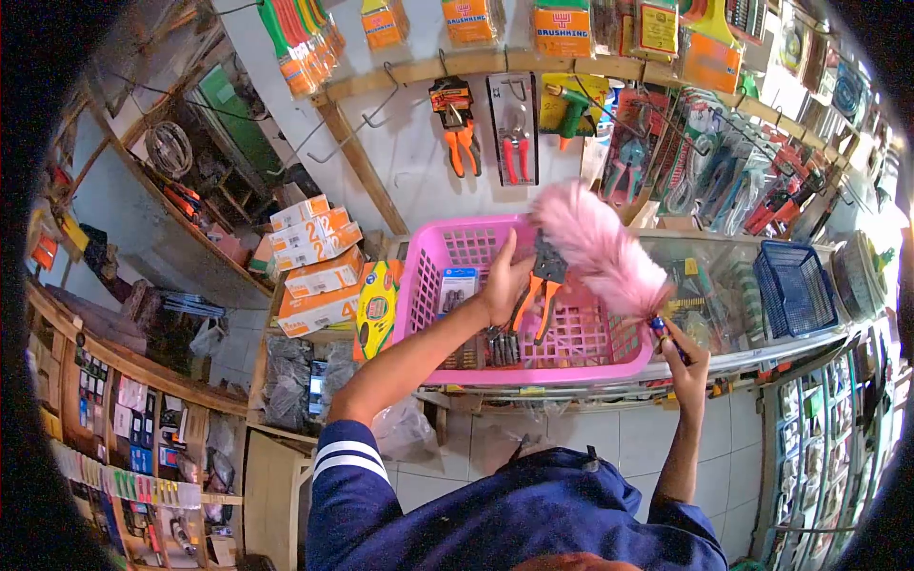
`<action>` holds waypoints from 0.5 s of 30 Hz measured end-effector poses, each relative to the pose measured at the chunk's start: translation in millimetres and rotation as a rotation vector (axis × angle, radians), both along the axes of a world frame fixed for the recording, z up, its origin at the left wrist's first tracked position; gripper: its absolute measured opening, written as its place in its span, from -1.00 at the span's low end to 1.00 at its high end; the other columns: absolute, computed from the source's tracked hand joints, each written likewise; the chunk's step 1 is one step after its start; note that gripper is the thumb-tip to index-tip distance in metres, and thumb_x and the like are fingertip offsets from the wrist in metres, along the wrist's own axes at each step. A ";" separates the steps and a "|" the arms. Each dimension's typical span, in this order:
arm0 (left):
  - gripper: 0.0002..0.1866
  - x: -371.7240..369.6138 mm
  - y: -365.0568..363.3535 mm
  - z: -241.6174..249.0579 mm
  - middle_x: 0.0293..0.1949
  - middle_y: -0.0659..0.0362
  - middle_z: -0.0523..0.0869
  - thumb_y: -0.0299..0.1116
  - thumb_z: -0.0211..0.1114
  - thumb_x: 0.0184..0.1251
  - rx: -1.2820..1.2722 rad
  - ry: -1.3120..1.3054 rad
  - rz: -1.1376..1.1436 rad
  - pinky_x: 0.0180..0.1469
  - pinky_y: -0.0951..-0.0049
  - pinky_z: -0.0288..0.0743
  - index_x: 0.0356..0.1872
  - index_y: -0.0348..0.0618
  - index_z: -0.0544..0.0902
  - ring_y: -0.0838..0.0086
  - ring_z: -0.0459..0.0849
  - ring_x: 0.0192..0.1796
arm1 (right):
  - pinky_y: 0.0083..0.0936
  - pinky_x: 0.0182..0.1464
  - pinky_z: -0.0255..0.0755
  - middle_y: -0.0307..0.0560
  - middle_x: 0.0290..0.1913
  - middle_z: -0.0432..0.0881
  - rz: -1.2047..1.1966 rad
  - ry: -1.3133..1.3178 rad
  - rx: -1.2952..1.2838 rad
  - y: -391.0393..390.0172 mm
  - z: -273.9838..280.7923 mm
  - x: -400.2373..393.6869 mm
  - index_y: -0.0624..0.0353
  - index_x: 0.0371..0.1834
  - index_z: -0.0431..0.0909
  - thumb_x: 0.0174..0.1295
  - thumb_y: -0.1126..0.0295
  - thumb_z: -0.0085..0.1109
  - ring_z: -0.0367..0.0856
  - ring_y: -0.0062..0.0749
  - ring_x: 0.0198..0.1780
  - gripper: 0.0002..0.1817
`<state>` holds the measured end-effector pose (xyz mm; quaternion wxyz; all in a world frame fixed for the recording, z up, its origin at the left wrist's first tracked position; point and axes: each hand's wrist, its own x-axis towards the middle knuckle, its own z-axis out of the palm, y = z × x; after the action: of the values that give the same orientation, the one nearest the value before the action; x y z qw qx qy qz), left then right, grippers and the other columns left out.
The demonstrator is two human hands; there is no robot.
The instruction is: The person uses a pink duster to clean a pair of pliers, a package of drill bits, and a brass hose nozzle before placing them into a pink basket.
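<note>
My left hand (507,283) is closed on a pair of orange-handled pliers (542,285) with a dark head, held over a pink plastic basket (514,375). The handles point down toward the basket floor. In my right hand (687,364) is the dark handle of a fluffy pink duster (602,249). Its feathery head slants up and left over the basket's right side, close to the pliers' head. Inside the basket are a blue-and-white packet (458,288) and several dark metal pieces (502,346) below my left hand.
The basket stands on a glass counter (752,344). Stacked orange-and-white boxes (319,247) and a yellow-green package (379,309) are at its left. A dark blue basket (797,288) stands at the right. Packaged tools, including red-handled cutters (515,143), hang on the wall behind.
</note>
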<state>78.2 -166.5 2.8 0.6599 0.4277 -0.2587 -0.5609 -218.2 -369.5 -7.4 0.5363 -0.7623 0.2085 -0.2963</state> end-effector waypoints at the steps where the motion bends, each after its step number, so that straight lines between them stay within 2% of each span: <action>1: 0.04 -6.4 -1.9 4.7 -0.02 0.02 0.69 0.65 -0.36 0.15 0.010 0.010 0.060 -0.28 0.29 0.57 0.28 -0.05 0.45 0.28 0.68 -0.13 | -0.54 -0.06 0.48 -0.05 -0.21 0.73 0.040 -0.006 -0.041 -1.9 1.6 1.2 0.35 0.10 0.62 0.23 0.40 0.27 0.61 -0.54 -0.20 -0.62; 3: 0.04 -22.4 -4.9 20.0 0.01 0.01 0.67 0.66 -0.36 0.14 0.023 0.002 0.363 -0.29 0.28 0.57 0.29 -0.03 0.43 0.26 0.67 -0.10 | -0.56 -0.06 0.47 -0.04 -0.20 0.73 0.116 -0.017 -0.118 -4.2 2.4 0.0 0.36 0.10 0.61 0.23 0.41 0.27 0.61 -0.55 -0.19 -0.61; 4: 0.04 -18.3 -3.5 18.8 0.04 0.02 0.66 0.66 -0.36 0.14 0.037 0.020 0.357 -0.27 0.26 0.58 0.31 -0.01 0.42 0.25 0.66 -0.07 | -0.56 -0.06 0.47 -0.04 -0.19 0.73 0.152 -0.023 -0.154 -4.0 4.1 0.1 0.36 0.11 0.60 0.22 0.42 0.28 0.61 -0.55 -0.19 -0.60; 5: 0.04 -14.3 -2.1 17.6 0.07 0.04 0.64 0.66 -0.35 0.13 0.051 0.037 0.352 -0.26 0.24 0.59 0.32 0.00 0.40 0.24 0.65 -0.04 | -0.57 -0.09 0.46 -0.08 -0.25 0.72 0.058 -0.062 -0.080 0.7 5.6 3.7 0.35 0.09 0.61 0.21 0.43 0.29 0.58 -0.57 -0.23 -0.61; 8: -0.02 4.1 4.1 7.4 0.09 0.11 0.64 0.62 -0.25 0.16 -0.084 0.080 0.057 -0.18 0.13 0.61 0.33 0.05 0.39 0.26 0.64 0.01 | -0.57 -0.12 0.45 -0.09 -0.28 0.71 0.056 -0.050 -0.239 1.9 8.7 9.5 0.33 0.10 0.62 0.20 0.42 0.31 0.57 -0.57 -0.27 -0.61; 9: -0.03 0.5 3.3 9.5 0.07 0.14 0.64 0.62 -0.26 0.17 -0.051 0.152 0.171 -0.15 0.10 0.60 0.34 0.06 0.39 0.24 0.64 -0.01 | -0.59 -0.15 0.43 -0.11 -0.31 0.69 0.144 0.045 -0.215 -0.3 11.3 7.9 0.32 0.11 0.61 0.20 0.41 0.32 0.55 -0.60 -0.28 -0.59; 11: -0.01 -14.0 -3.7 26.1 0.01 0.15 0.65 0.62 -0.31 0.17 -0.105 0.007 0.570 -0.16 0.11 0.58 0.32 0.02 0.39 0.20 0.65 -0.07 | -0.60 -0.18 0.42 -0.10 -0.33 0.67 0.124 -0.004 -0.146 2.1 13.4 13.1 0.32 0.12 0.60 0.21 0.41 0.31 0.53 -0.62 -0.29 -0.59; 12: -0.03 -14.4 -1.4 29.5 0.01 0.16 0.65 0.60 -0.30 0.20 -0.059 0.090 0.583 -0.16 0.13 0.58 0.32 0.01 0.39 0.21 0.65 -0.06 | -0.61 -0.20 0.41 -0.10 -0.34 0.67 0.111 -0.029 -0.112 4.3 14.6 16.7 0.32 0.12 0.60 0.21 0.41 0.31 0.52 -0.63 -0.30 -0.59; 13: -0.08 -1.4 3.9 19.5 0.05 0.16 0.64 0.57 -0.28 0.23 -0.142 0.106 0.325 -0.12 0.14 0.59 0.31 0.02 0.40 0.23 0.66 -0.01 | -0.62 -0.25 0.38 -0.11 -0.38 0.64 0.011 -0.102 -0.123 6.5 9.2 25.1 0.32 0.11 0.61 0.21 0.43 0.30 0.50 -0.64 -0.33 -0.61; 14: -0.12 16.1 9.8 4.5 0.08 0.16 0.63 0.53 -0.25 0.27 -0.224 0.123 0.067 -0.08 0.15 0.59 0.31 0.02 0.40 0.26 0.66 0.03 | -0.62 -0.26 0.38 -0.11 -0.38 0.64 0.026 -0.089 -0.166 9.6 11.2 27.5 0.32 0.10 0.61 0.21 0.44 0.30 0.49 -0.64 -0.34 -0.61; 15: -0.06 19.2 12.4 8.8 0.13 0.12 0.61 0.54 -0.21 0.25 -0.325 0.165 -0.037 0.21 0.12 0.48 0.33 -0.08 0.38 0.22 0.60 0.15 | -0.61 -0.28 0.37 -0.11 -0.38 0.64 0.044 -0.074 -0.211 13.6 16.3 29.9 0.32 0.10 0.61 0.21 0.46 0.29 0.49 -0.63 -0.34 -0.62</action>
<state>97.4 -154.0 11.7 0.7290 0.2632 -0.2989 -0.5567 -188.2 -355.8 8.9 0.4667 -0.8074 0.1394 -0.3330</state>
